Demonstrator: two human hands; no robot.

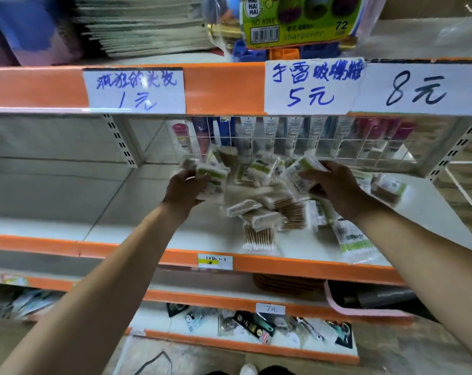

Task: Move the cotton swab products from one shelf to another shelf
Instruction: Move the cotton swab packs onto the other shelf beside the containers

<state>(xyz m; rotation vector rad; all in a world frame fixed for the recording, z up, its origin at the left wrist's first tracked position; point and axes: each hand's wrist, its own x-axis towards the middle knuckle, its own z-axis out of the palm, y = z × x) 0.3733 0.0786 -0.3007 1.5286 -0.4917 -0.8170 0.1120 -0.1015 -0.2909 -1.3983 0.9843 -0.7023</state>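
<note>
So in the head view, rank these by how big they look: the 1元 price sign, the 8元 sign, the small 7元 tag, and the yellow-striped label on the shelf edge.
Largest to smallest as they appear:
1. 8元 sign
2. 1元 price sign, somewhat smaller
3. yellow-striped label
4. 7元 tag
The last two look nearly alike, and the wide lens stretches the frame edges, so this is apparent size only.

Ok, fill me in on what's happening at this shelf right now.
A person is reaching into a store shelf with both bare hands. The left hand grips one cotton swab pack, and the right hand grips another pack. Between and below the hands a loose pile of swab packs lies on the shelf, with more packs off to the right. Handwritten price signs hang on the orange rail above.
</note>
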